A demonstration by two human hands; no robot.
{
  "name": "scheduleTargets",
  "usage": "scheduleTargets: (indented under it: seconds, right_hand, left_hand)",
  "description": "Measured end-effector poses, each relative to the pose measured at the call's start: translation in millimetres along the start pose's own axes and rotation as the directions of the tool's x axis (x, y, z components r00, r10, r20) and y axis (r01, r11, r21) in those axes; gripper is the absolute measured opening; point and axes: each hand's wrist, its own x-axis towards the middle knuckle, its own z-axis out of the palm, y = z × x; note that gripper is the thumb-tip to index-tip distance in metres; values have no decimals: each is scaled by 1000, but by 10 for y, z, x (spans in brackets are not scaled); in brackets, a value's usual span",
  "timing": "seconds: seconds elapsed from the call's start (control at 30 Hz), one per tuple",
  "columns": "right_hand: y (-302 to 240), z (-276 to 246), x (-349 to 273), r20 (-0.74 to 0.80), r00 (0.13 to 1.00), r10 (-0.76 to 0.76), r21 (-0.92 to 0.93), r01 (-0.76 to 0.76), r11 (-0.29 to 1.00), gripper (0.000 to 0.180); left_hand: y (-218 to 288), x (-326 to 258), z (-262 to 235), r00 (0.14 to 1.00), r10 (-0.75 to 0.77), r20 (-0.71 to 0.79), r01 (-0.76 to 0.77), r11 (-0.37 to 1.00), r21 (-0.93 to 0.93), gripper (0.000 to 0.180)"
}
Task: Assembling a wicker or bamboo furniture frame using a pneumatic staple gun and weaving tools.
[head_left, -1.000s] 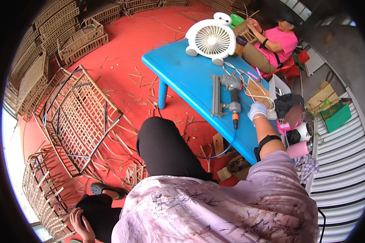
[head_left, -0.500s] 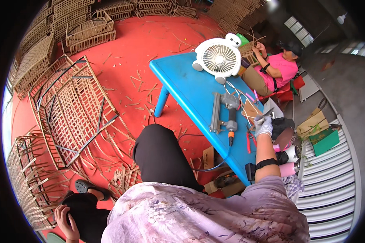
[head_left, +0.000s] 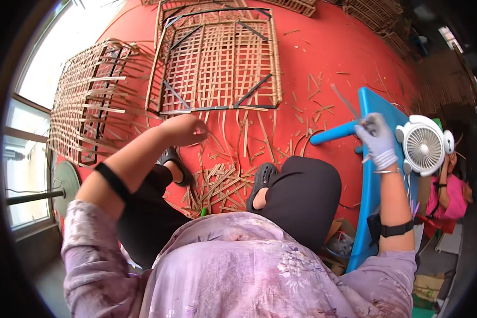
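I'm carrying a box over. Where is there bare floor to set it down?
Mostly bare: the red floor between the black-braced basket and the stacked baskets at upper right. Crowded: between the shoes, where cut strips pile up.

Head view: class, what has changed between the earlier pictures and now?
The view has swung left. The left hand has lifted off the left leg and moved forward. The gloved right hand has swung leftward to the edge of the blue table, now gripping a slim greyish object too blurred to identify. The white fan still stands on the table.
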Motion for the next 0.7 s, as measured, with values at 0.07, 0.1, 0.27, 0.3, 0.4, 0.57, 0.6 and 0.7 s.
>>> scheduleTargets:
  seconds: [0.07,0.1,0.27,0.3,0.4,0.57,0.6,0.7]
  right_hand:
    - [140,433,348,146,988,-57,-212,88,973,23]
    - [200,638,463,189,981,-47,-214,87,973,23]
    - [596,1444,988,371,895,249,-412,-81,908,28]
    - [679,1623,1067,410,884,224,-479,-1,878,31]
    - [780,2091,1265,498,812,305,-593,62,803,26]
    - [1313,2668,1674,618,772,148,-567,308,764,24]
    - [1338,2798,1749,642,756,129,-569,357,740,25]
    - [1420,3137,1918,689,709,153,-568,398,720,27]
  left_hand:
    - [-196,444,272,994,-100,-42,94,988,-122,28]
    - [-221,613,400,983,-178,-49,162,960,-229,31]
    - [-683,1297,1333,953,-303,-17,263,850,-456,35]
    - [-744,1383,1482,942,-337,-14,290,832,-473,34]
    - [-988,1852,1928,839,-537,94,373,439,-817,32]
    - [-1005,2643,2062,763,-567,310,262,-167,-951,38]
    - [-1015,2756,2075,741,-576,346,185,-319,-929,41]
    - [-995,3035,2052,732,-547,406,29,-570,-821,45]
